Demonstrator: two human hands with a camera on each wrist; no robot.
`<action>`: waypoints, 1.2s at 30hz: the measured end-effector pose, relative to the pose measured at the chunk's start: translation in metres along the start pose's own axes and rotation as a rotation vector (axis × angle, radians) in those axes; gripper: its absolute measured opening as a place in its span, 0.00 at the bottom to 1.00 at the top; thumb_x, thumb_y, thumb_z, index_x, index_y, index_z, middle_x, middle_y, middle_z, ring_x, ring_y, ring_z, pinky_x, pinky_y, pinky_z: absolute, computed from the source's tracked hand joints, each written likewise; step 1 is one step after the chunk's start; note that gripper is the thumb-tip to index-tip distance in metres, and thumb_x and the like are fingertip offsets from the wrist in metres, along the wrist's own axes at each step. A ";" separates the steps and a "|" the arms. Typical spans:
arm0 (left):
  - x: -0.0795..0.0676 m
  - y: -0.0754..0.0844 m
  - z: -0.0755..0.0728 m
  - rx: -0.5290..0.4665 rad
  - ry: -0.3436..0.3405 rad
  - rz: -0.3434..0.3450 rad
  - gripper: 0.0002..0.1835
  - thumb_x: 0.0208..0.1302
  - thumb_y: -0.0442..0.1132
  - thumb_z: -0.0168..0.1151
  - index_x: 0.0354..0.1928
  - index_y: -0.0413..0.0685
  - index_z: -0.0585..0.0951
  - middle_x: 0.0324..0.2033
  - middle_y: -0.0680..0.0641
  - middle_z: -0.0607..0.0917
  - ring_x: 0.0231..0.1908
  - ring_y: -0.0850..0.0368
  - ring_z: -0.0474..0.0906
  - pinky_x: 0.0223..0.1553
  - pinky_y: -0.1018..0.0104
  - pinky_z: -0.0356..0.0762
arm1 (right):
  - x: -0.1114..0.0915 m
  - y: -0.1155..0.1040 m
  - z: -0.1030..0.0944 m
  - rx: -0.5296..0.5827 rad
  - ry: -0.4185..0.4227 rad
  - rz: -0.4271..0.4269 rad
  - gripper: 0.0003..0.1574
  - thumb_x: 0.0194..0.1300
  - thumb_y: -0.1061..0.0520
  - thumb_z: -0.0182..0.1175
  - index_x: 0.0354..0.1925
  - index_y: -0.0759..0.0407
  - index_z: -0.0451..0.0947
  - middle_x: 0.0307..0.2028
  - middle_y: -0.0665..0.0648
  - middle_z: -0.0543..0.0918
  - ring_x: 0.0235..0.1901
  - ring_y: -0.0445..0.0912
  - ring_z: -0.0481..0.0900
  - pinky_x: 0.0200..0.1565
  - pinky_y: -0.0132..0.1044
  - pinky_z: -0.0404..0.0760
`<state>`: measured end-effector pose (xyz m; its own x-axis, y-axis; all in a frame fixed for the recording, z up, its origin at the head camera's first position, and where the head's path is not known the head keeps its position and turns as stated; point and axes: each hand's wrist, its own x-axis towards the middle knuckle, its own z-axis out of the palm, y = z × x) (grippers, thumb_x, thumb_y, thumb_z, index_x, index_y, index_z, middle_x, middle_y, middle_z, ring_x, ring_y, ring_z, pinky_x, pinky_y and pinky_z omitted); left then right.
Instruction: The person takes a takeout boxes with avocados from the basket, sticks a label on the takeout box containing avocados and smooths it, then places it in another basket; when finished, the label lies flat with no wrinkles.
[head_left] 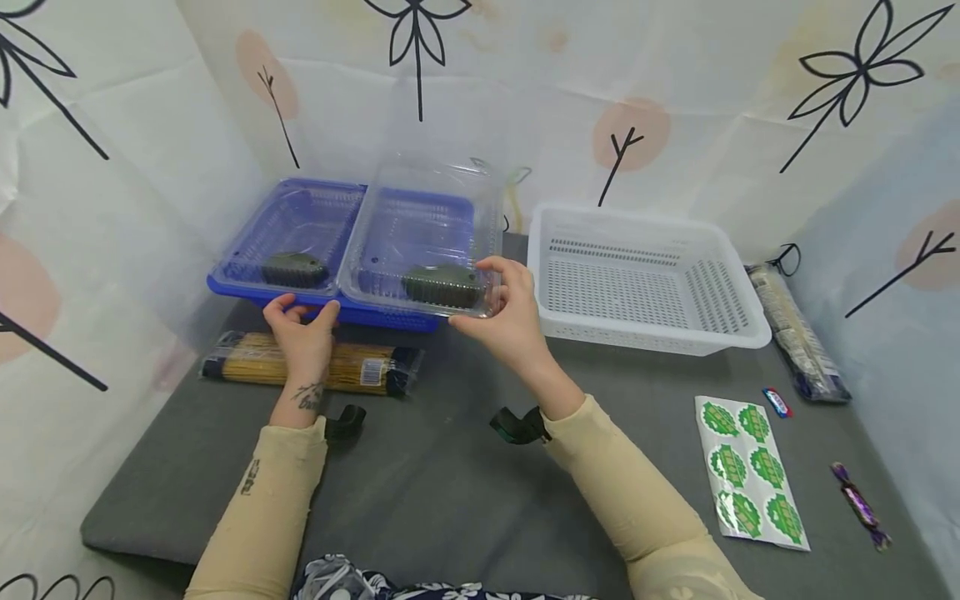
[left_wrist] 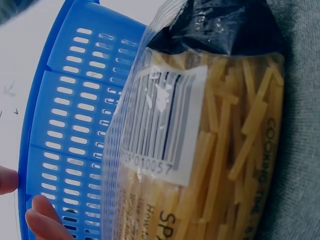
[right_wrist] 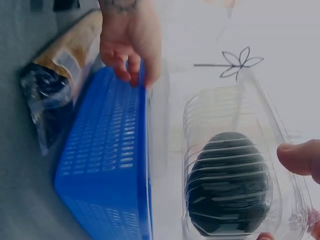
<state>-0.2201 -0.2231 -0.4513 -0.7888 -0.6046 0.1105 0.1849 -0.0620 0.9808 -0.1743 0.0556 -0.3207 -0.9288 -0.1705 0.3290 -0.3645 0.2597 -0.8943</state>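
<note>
A clear plastic clamshell box (head_left: 420, 225) is tilted above the right part of the blue basket (head_left: 390, 319). My right hand (head_left: 513, 312) pinches its front right corner, thumb on one side and fingers on the other. Inside lies a dark green oval fruit like an avocado (right_wrist: 230, 185), seen through the ribbed plastic. A second clear box with another dark green fruit (head_left: 294, 270) sits in the basket's left part. My left hand (head_left: 303, 337) grips the basket's front rim, fingers bent at the edge. The left wrist view shows its fingertips (left_wrist: 45, 220) against the slotted wall.
A spaghetti packet (head_left: 255, 360) lies in front of the blue basket, under my left wrist. To the right stands a white basket (head_left: 637, 333), with another packet (head_left: 798, 333) beside it. A green sticker sheet (head_left: 752, 472) and two small wrapped sweets (head_left: 860, 506) lie on the right.
</note>
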 end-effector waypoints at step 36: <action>0.008 -0.011 -0.003 -0.010 -0.045 -0.032 0.35 0.42 0.48 0.68 0.48 0.59 0.56 0.36 0.46 0.67 0.23 0.49 0.74 0.19 0.62 0.69 | -0.211 0.021 -0.083 -0.001 -0.069 0.011 0.41 0.35 0.69 0.70 0.49 0.60 0.64 0.57 0.60 0.51 0.49 0.37 0.63 0.43 0.24 0.67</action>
<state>-0.2263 -0.2298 -0.4616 -0.8198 -0.5661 0.0864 0.1646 -0.0885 0.9824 0.0082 0.1759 -0.3838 -0.9257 -0.2333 0.2977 -0.3548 0.2631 -0.8971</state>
